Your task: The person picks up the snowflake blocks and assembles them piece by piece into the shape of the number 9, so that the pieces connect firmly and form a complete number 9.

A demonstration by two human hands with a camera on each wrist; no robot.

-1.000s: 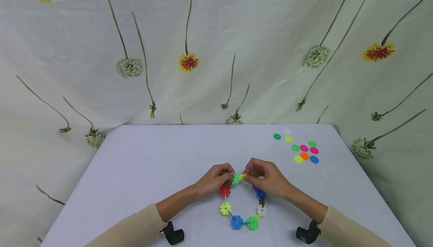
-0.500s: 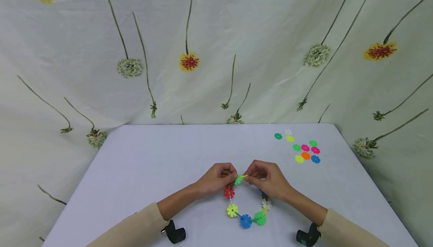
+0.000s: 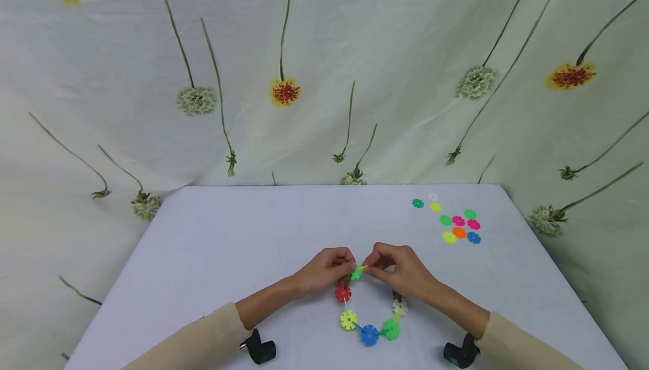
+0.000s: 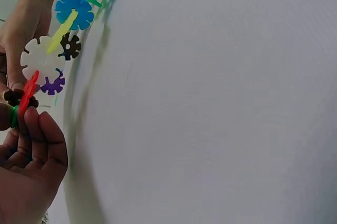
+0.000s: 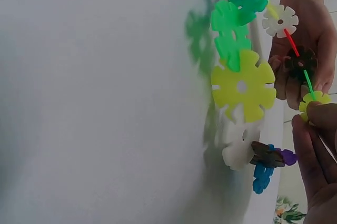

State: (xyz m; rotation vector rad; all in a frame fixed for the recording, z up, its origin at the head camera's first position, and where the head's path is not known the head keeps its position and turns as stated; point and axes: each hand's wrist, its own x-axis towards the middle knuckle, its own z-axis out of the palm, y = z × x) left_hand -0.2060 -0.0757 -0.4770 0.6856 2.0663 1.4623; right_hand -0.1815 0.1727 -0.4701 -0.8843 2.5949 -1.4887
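Note:
A loop of linked plastic snowflake discs (image 3: 369, 335) hangs between both hands, its pieces in several colours. My left hand (image 3: 327, 271) pinches the loop at its upper left, by a green disc (image 3: 356, 273) and a brown disc (image 5: 300, 65). A yellow disc (image 5: 315, 100) is pinched between the thumb and fingers of my right hand (image 3: 403, 271), and meets the green one edge-on. Below hang a red disc (image 3: 342, 293), another yellow disc (image 3: 349, 320) and a white disc (image 3: 400, 307). In the left wrist view a purple disc (image 4: 53, 83) shows; the right hand hides it from the head view.
Loose discs lie flat at the table's back right, among them an orange disc (image 3: 458, 232) and a blue disc (image 3: 474, 237). The white table (image 3: 243, 223) stands before a flowered cloth (image 3: 405, 77). Black wrist mounts (image 3: 261, 350) show below both forearms.
The lower part of the loop has swung to the right, and its purple and blue discs have passed behind the right hand. Both hands have shifted only slightly and keep their hold.

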